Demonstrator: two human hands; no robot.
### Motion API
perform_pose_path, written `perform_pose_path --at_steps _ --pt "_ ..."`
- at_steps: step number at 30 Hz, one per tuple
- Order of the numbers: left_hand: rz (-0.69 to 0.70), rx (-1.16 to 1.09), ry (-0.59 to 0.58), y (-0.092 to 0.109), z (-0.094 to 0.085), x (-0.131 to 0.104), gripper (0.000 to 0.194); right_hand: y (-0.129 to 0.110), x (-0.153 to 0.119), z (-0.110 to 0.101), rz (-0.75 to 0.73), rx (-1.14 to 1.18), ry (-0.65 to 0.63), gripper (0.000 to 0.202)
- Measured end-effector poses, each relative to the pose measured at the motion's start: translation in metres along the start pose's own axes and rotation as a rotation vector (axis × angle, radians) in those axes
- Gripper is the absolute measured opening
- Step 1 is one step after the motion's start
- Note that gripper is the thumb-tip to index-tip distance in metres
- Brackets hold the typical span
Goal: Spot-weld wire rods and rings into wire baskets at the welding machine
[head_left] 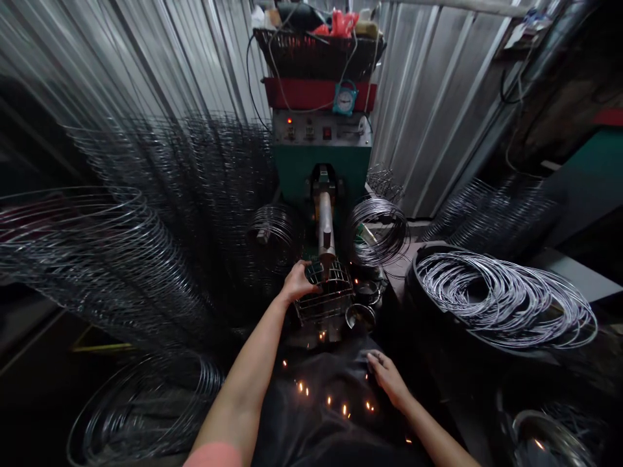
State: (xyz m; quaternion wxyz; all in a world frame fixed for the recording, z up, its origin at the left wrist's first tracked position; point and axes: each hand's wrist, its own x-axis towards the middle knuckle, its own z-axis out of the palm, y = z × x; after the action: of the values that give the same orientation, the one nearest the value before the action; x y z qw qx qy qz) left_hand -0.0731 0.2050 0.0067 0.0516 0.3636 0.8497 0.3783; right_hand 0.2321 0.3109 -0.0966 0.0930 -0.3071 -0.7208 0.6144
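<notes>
My left hand [300,283] grips the upper left side of a small curved wire grid [325,299], which sits under the metal arm [326,224] of a green machine [292,170]. My right hand [384,373] is lower and to the right, over a dark cloth [321,389], with its fingers drawn together; whether something thin is between them is too small to tell. Two small metal bowls [361,316] stand just right of the grid. Orange sparks fly over the cloth.
Tall stacks of wire rings [160,259] fill the left side. Wire coils hang on both sides of the machine arm. At the right, a black tub [413,275] holds many wire rings [506,298]. A black basket [316,55] and a blue clock [345,99] top the machine.
</notes>
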Motion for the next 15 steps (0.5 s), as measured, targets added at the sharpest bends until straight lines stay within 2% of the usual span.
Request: perform_pose_path --at_steps 4,7,15 --pt "0.05 -0.033 -0.02 -0.003 0.006 -0.029 0.086 -0.001 -0.025 -0.006 0.012 -0.088 -0.1 0.041" --pt "0.078 -0.019 -0.015 -0.003 0.011 -0.046 0.089 -0.001 -0.035 -0.014 0.034 -0.144 -0.097 0.037" --pt "0.088 0.012 -0.026 0.007 0.008 -0.049 0.088 -0.004 -0.033 -0.019 -0.044 -0.189 -0.069 0.039"
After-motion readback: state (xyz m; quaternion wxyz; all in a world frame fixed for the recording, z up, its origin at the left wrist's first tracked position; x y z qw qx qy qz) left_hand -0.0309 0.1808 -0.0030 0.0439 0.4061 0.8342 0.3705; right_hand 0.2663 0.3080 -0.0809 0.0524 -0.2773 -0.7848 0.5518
